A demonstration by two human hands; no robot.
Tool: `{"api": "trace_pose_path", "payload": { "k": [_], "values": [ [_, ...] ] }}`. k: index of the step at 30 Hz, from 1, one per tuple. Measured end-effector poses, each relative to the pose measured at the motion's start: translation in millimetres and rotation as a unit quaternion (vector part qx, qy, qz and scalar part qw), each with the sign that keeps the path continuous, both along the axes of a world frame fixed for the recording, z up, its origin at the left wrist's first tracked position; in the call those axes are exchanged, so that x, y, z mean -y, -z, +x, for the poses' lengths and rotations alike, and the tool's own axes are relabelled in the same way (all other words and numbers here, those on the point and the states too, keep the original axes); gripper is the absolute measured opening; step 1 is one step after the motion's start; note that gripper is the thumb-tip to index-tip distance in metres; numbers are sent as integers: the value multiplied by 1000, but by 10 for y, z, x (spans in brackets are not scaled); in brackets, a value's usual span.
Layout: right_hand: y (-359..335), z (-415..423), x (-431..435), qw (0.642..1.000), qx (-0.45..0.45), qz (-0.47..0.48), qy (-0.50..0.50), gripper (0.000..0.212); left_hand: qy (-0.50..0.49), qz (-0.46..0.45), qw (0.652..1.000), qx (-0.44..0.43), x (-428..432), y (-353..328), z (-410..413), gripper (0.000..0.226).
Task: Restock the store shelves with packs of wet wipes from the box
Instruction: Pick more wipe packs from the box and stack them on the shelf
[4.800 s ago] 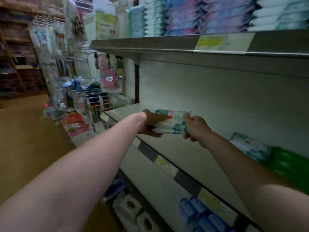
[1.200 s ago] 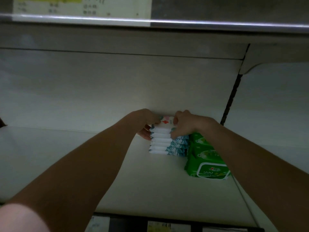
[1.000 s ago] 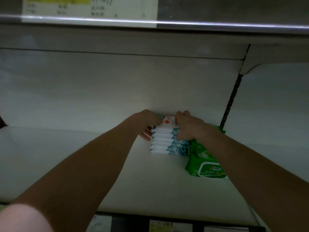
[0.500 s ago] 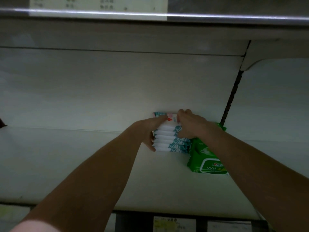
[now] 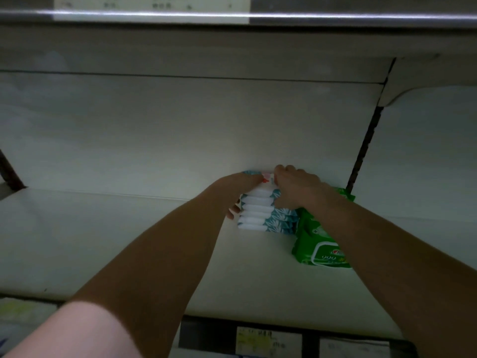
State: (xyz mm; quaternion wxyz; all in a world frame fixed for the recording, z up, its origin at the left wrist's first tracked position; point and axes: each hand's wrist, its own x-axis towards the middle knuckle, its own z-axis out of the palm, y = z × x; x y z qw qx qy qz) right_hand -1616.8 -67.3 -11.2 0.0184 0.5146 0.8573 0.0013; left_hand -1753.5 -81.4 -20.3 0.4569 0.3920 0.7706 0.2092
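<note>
The shelf (image 5: 103,241) runs out of frame at 9 and 3 o'clock, and both forearms cover much of its near half. The upper shelf edge (image 5: 335,16) crosses at 12 o'clock; the print on its pale label (image 5: 152,9) is too blurred to read. Dim light leaves little detail on the white back panel (image 5: 180,125). A dark slotted upright (image 5: 364,146) stands at 2 o'clock of the packs. Its foot is hidden behind the green packs (image 5: 320,249), which are partly under the right forearm. The stack of wet wipe packs (image 5: 258,215), white with teal leaves, sits at the back of the shelf, touching the green packs at its 3 o'clock. The left hand (image 5: 237,187) and right hand (image 5: 294,187) hide most of the top pack (image 5: 267,177). Each curls its fingers over one end, left at 9 o'clock, right at 3 o'clock. Price tags (image 5: 268,341) at 6 o'clock are unreadable.
</note>
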Motion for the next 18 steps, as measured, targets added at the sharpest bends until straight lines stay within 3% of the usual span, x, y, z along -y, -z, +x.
{"api": "trace_pose_path", "payload": {
  "k": [6,10,18],
  "values": [
    [-216,-141,-3,997,36,9,-62,55,-54,74,996,-14,181,-149,-151,68],
    [-287,-415,121,989,17,18,-148,41,-140,106,984,-35,461,-254,-363,52],
    [-245,-1178,822,945,-24,48,-321,30,-325,96,936,-90,1653,-315,-791,34]
  ]
}}
